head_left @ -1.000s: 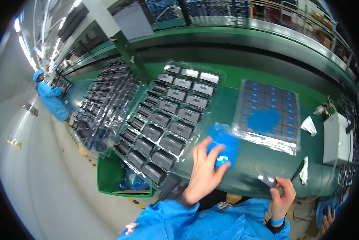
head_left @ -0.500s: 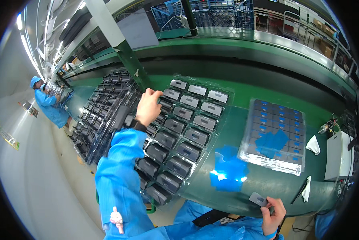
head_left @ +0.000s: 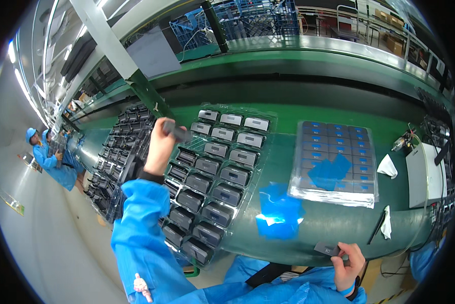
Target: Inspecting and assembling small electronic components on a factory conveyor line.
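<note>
Raised over the far left corner of a clear plastic tray (head_left: 271,126), my left hand (head_left: 158,152) grips a dark grey plastic housing (head_left: 177,131). The tray holds rows of similar dark grey housings (head_left: 220,214), each in its own pocket. Near the bench's front edge, my right hand (head_left: 348,266) pinches a small flat grey plate (head_left: 324,249) between thumb and fingers. Ahead of it lie stacked trays of flat grey plates (head_left: 334,144) with blue patches on them. Blue film sheets (head_left: 280,212) lie on the green bench between the trays.
Stacked trays of black parts (head_left: 118,152) stand left of my left arm, by a green post (head_left: 146,92). At right are a white box (head_left: 425,175), a white cloth (head_left: 387,166) and a black stick-like tool (head_left: 375,231). People in blue (head_left: 52,159) are at the far left.
My left hand has lifted a dark housing up from the tray's left side. My right hand still holds the plate, now tilted differently. The whole view has shifted slightly.
</note>
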`<action>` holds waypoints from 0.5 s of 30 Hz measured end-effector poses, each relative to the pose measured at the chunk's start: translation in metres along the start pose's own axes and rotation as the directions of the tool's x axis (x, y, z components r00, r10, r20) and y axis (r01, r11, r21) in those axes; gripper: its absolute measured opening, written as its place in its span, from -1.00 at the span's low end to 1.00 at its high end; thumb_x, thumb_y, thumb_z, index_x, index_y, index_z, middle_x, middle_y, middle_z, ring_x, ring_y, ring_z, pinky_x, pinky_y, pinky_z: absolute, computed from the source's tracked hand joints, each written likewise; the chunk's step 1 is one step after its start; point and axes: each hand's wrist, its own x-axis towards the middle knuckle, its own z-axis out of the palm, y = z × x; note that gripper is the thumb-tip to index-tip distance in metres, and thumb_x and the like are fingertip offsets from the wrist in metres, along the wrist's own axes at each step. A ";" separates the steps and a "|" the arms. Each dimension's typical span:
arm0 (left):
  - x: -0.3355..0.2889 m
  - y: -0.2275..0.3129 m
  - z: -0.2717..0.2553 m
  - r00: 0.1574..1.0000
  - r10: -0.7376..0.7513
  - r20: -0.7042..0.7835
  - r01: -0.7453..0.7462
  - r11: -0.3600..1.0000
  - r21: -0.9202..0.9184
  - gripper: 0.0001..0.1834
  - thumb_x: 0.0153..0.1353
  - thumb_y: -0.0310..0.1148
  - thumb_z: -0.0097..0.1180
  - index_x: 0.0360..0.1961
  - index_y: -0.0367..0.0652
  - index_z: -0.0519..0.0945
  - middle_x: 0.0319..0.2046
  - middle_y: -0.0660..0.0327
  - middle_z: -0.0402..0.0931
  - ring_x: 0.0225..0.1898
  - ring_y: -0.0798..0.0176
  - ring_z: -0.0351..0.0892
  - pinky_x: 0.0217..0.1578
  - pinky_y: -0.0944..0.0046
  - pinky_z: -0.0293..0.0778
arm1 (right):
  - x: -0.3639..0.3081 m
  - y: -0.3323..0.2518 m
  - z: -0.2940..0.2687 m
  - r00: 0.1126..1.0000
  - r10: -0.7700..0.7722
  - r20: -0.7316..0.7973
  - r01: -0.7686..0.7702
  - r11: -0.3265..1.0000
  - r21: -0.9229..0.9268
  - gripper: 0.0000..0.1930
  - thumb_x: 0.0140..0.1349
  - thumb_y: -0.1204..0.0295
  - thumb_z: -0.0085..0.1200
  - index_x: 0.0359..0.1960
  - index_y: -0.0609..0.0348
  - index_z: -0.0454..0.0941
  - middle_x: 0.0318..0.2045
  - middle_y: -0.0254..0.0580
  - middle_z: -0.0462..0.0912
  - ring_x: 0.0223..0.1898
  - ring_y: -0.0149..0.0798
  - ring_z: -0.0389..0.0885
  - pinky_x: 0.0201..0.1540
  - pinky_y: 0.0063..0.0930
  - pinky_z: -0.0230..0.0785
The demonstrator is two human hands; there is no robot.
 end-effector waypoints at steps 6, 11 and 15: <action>-0.137 0.064 0.042 0.816 -0.318 0.484 0.543 0.709 -0.450 -0.27 -0.16 -0.73 0.08 0.14 -0.06 0.31 0.03 0.01 0.45 0.11 0.08 0.42 0.17 0.12 0.30 | -0.003 0.005 -0.023 0.989 -0.146 0.002 0.146 0.989 0.020 -0.61 -0.22 0.67 0.26 -0.23 0.30 0.58 -0.51 -0.15 0.53 -0.54 -0.30 0.51 -0.45 -0.52 0.37; -0.243 0.086 0.119 0.721 -0.363 0.589 0.687 0.480 -0.545 -0.34 -0.02 -0.72 0.14 0.14 -0.11 0.29 0.05 0.03 0.41 0.17 0.03 0.35 0.19 0.02 0.22 | -0.021 0.003 -0.053 0.978 -0.200 -0.062 0.203 0.978 0.044 -0.59 -0.21 0.57 0.36 -0.21 0.24 0.62 -0.56 -0.16 0.56 -0.56 -0.28 0.54 -0.51 -0.50 0.36; -0.284 0.116 0.195 0.652 -0.351 0.672 0.751 0.420 -0.510 -0.60 0.04 -0.64 0.06 -0.04 -0.19 0.41 -0.07 0.06 0.45 -0.01 0.08 0.43 -0.01 0.14 0.37 | -0.029 -0.007 -0.071 0.945 -0.294 -0.141 0.318 0.927 0.197 -0.61 -0.11 0.49 0.38 -0.17 0.25 0.62 -0.55 -0.19 0.58 -0.58 -0.29 0.53 -0.56 -0.52 0.34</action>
